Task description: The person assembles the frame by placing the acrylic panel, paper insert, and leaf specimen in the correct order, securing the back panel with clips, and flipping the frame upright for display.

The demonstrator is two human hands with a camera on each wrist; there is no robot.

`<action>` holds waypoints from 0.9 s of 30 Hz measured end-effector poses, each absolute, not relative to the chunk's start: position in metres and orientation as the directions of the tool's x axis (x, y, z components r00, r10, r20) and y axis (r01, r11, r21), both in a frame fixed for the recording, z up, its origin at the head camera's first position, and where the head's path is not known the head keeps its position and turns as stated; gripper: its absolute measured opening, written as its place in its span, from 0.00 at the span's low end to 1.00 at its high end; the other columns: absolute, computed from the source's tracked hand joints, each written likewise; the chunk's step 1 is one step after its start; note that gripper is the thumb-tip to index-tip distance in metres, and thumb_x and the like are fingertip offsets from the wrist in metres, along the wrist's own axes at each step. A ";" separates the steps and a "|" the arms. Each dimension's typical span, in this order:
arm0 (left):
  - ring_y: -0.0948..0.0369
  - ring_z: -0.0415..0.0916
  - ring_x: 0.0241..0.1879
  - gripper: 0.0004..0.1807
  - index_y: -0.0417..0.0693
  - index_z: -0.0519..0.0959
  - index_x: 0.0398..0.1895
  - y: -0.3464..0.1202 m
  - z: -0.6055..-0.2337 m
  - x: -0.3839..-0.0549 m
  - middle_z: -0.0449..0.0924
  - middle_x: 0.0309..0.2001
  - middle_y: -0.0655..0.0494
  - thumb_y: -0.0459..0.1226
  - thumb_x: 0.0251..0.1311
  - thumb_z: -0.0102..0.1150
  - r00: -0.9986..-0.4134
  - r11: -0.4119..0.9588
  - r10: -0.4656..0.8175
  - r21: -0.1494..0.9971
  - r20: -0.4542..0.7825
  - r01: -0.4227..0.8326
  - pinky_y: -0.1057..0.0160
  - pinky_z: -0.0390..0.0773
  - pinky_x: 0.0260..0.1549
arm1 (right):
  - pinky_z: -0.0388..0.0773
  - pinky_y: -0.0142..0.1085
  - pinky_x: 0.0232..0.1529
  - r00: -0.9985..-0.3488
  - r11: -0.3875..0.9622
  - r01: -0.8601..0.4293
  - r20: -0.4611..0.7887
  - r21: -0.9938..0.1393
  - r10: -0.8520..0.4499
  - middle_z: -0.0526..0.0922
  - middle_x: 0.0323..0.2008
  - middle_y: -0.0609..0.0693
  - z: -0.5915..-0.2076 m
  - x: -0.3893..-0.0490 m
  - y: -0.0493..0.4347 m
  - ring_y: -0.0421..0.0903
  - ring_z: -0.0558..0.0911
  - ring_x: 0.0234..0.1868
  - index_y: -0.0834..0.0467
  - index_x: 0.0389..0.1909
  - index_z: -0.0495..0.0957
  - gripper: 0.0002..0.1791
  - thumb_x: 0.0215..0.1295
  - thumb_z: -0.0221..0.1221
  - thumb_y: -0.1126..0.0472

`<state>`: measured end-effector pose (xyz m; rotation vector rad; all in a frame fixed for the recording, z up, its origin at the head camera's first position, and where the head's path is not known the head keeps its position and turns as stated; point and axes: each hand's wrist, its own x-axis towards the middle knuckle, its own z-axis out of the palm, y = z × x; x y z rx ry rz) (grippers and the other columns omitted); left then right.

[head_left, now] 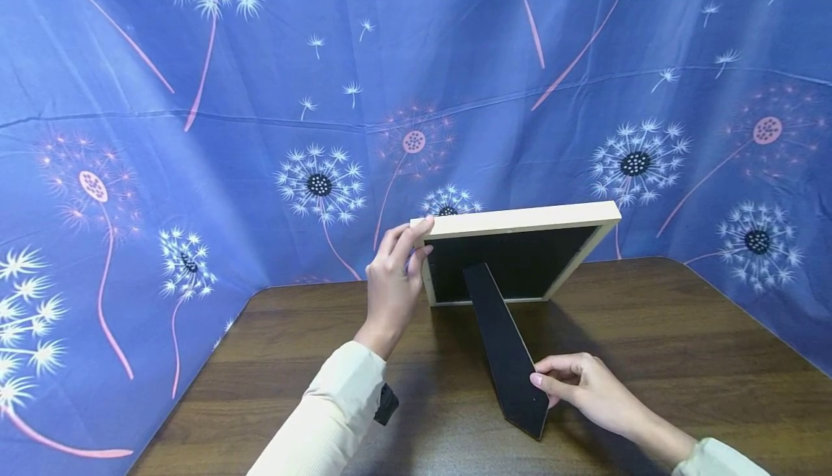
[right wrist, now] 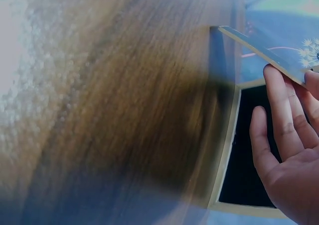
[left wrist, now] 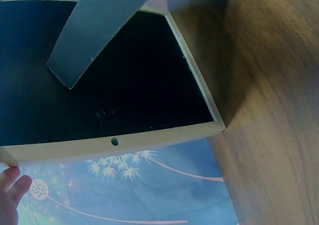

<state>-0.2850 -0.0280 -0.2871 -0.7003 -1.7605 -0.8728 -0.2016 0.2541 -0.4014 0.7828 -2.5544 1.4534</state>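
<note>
A picture frame [head_left: 520, 222] with a light wooden border stands on the table, its black back towards me, tilted. From that back, a black easel leg [head_left: 510, 353] slants out towards me. My left hand [head_left: 393, 284] holds the frame's upper left corner, fingers on the rim and thumb at the back. With thumb and fingers, my right hand [head_left: 594, 393] pinches the leg's right edge near its lower end. In the left wrist view a small round hole [left wrist: 114, 142] shows in the wooden border. The frame's front is hidden.
The brown wood-grain table [head_left: 292, 360] lies under everything. Blue cloth [head_left: 260, 86] printed with dandelions hangs behind it and along both sides. Something small and black [head_left: 386, 404] sits at my left sleeve.
</note>
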 end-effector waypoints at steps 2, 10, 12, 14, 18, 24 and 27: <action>0.49 0.86 0.42 0.20 0.50 0.83 0.57 -0.028 -0.288 -0.285 0.82 0.48 0.44 0.28 0.62 0.68 -0.321 0.571 0.060 0.231 0.945 0.788 0.53 0.87 0.36 | 0.78 0.33 0.28 -0.862 0.406 -0.478 0.327 -0.779 -0.388 0.82 0.28 0.38 -0.402 -0.202 0.255 0.38 0.84 0.27 0.57 0.40 0.86 0.06 0.72 0.60 0.64; 0.48 0.86 0.45 0.21 0.50 0.83 0.57 -0.029 -0.291 -0.283 0.83 0.49 0.44 0.28 0.62 0.68 -0.300 0.569 0.067 0.211 0.952 0.795 0.50 0.87 0.39 | 0.81 0.35 0.29 -0.859 0.394 -0.478 0.325 -0.785 -0.396 0.83 0.28 0.39 -0.406 -0.202 0.256 0.39 0.84 0.27 0.58 0.40 0.86 0.06 0.72 0.60 0.65; 0.48 0.86 0.45 0.21 0.50 0.83 0.57 -0.029 -0.291 -0.283 0.83 0.49 0.44 0.28 0.62 0.68 -0.302 0.567 0.068 0.212 0.951 0.796 0.50 0.87 0.40 | 0.80 0.35 0.29 -0.860 0.392 -0.476 0.323 -0.787 -0.395 0.83 0.28 0.39 -0.406 -0.202 0.256 0.39 0.84 0.27 0.58 0.40 0.86 0.06 0.72 0.60 0.65; 0.48 0.86 0.46 0.21 0.51 0.82 0.57 -0.029 -0.291 -0.282 0.83 0.49 0.44 0.28 0.62 0.68 -0.305 0.566 0.070 0.214 0.950 0.796 0.50 0.87 0.40 | 0.79 0.34 0.28 -0.861 0.394 -0.473 0.321 -0.788 -0.394 0.84 0.29 0.39 -0.407 -0.202 0.256 0.39 0.84 0.27 0.58 0.41 0.86 0.06 0.72 0.60 0.65; 0.47 0.85 0.46 0.21 0.52 0.81 0.58 -0.030 -0.291 -0.281 0.82 0.50 0.45 0.29 0.63 0.68 -0.316 0.570 0.082 0.216 0.945 0.793 0.48 0.86 0.39 | 0.77 0.32 0.28 -0.857 0.392 -0.479 0.322 -0.785 -0.403 0.85 0.30 0.40 -0.408 -0.203 0.258 0.39 0.83 0.28 0.58 0.42 0.86 0.06 0.72 0.60 0.65; 0.49 0.85 0.46 0.22 0.53 0.80 0.59 -0.032 -0.288 -0.279 0.82 0.51 0.46 0.32 0.61 0.70 -0.345 0.565 0.101 0.232 0.933 0.792 0.48 0.86 0.39 | 0.79 0.31 0.33 -0.862 0.430 -0.491 0.350 -0.758 -0.367 0.85 0.32 0.40 -0.402 -0.204 0.261 0.39 0.83 0.32 0.61 0.50 0.84 0.10 0.73 0.59 0.64; 0.51 0.84 0.49 0.24 0.54 0.80 0.60 -0.034 -0.287 -0.278 0.82 0.52 0.47 0.36 0.61 0.72 -0.370 0.555 0.116 0.249 0.922 0.793 0.49 0.85 0.42 | 0.80 0.32 0.35 -0.901 0.488 -0.433 0.338 -0.758 -0.273 0.87 0.37 0.44 -0.396 -0.203 0.264 0.37 0.83 0.36 0.59 0.52 0.84 0.12 0.74 0.59 0.60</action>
